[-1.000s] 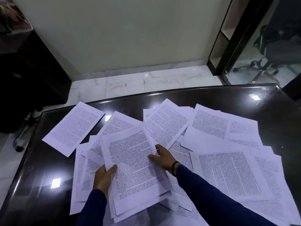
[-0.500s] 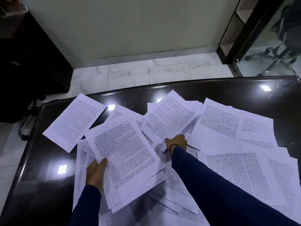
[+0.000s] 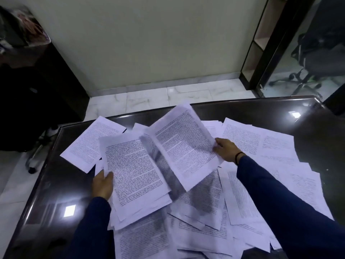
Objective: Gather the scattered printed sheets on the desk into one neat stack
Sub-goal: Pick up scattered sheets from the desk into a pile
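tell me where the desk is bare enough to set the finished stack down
Bare desk shows left of the left hand and its stack, and along the far right corner beyond the loose sheets. Centre and right, round the right hand and its lifted sheet, are crowded.

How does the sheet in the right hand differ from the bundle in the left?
The raised sheet is single and tilted up off the desk; the bundle is several sheets, lying low. The right hand grips the sheet's right edge; the left hand holds the bundle's left edge. Both are white with printed text.
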Available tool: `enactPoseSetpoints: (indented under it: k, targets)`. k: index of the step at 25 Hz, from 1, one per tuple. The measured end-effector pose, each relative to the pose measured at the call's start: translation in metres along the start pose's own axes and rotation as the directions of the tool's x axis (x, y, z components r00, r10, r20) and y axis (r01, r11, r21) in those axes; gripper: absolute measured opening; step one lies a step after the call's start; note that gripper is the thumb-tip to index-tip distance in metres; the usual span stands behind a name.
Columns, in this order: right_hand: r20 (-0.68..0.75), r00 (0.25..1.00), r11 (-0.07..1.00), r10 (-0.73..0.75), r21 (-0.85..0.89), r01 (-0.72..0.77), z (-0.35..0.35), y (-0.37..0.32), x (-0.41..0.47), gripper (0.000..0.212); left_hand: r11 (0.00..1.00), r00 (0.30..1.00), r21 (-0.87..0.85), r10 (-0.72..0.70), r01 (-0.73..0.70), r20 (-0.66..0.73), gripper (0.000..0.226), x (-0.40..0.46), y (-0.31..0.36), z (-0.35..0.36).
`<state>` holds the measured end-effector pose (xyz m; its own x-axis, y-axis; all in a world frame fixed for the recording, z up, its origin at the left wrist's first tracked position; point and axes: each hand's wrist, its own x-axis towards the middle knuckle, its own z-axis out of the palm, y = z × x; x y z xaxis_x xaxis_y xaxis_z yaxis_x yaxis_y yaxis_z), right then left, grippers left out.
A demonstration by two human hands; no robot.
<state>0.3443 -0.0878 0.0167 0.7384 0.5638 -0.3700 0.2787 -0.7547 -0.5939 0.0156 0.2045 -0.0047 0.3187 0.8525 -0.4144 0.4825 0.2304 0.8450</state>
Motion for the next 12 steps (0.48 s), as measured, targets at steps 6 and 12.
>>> enactPoseSetpoints:
  k: [6, 12]
  targets:
    - [0.234, 0.927, 0.762, -0.293, -0.529, 0.374, -0.018, -0.058, -0.031, 0.020, 0.966, 0.980, 0.217, 0.109, -0.144, 0.165, 0.028, -0.021, 0.012, -0.001]
    - [0.428, 0.712, 0.230, -0.557, -0.744, 0.628, 0.039, -0.145, -0.065, 0.040, 0.964, 0.885, 0.233, 0.003, -0.126, 0.466, 0.019, -0.069, 0.029, 0.031]
